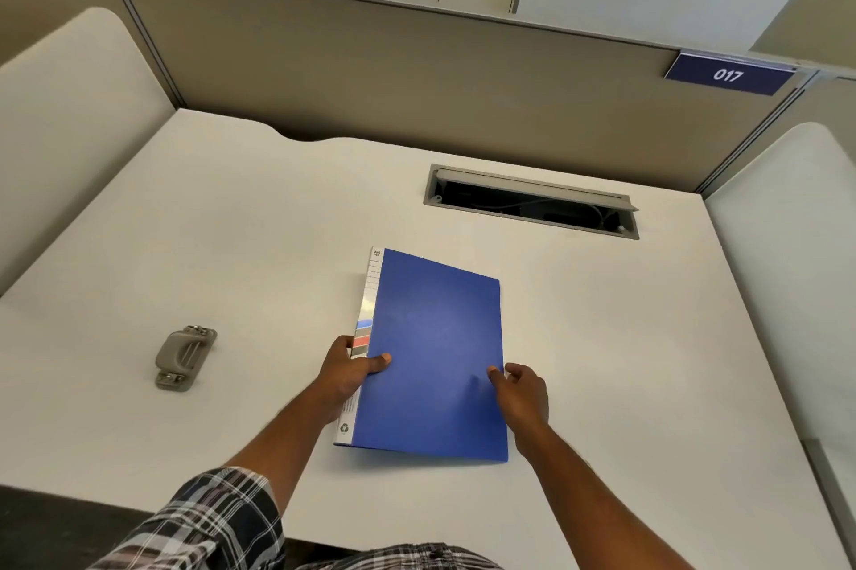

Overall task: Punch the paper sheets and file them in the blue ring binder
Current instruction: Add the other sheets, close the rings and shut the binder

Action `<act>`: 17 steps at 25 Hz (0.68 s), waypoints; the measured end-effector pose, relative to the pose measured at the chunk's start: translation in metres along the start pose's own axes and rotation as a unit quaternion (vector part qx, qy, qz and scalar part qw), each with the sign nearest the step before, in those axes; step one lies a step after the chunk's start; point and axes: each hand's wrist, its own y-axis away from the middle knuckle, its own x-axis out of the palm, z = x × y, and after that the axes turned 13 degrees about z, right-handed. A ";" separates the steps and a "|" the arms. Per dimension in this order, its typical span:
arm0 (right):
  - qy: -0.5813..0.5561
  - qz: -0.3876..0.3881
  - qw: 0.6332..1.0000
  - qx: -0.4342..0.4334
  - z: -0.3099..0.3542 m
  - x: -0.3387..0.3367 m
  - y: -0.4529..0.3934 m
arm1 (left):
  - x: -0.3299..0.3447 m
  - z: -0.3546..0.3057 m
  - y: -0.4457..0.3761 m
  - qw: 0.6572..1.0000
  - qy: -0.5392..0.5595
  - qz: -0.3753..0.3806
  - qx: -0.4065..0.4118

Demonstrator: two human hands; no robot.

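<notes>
A closed blue ring binder (435,356) lies flat near the middle of a white desk (259,245), its white labelled spine facing left. The left hand (349,368) grips the spine edge partway along, thumb on the blue cover and fingers curled around the spine. The right hand (521,393) is at the binder's right edge, fingertips touching the cover's edge with fingers bent; whether they grasp it or only touch it cannot be told. A grey hole punch (185,359) sits on the desk well to the left of the binder. Farther away, to the right, an open cable slot (532,201) is set into the desk. Beige partition panels surround the desk; a blue plate (729,74) on the far right panel reads 017.
</notes>
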 end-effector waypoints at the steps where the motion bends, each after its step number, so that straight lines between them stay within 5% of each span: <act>1: -0.014 -0.008 1.000 0.000 0.004 0.006 -0.001 | -0.006 -0.002 0.001 1.000 0.002 0.006 0.000; 10: -0.101 0.094 0.990 -0.039 0.058 0.062 -0.006 | -0.100 -0.023 0.004 0.999 0.026 0.022 0.006; 17: 0.040 0.034 0.996 -0.068 0.114 0.124 -0.014 | -0.161 -0.042 -0.013 0.998 -0.016 -0.048 0.048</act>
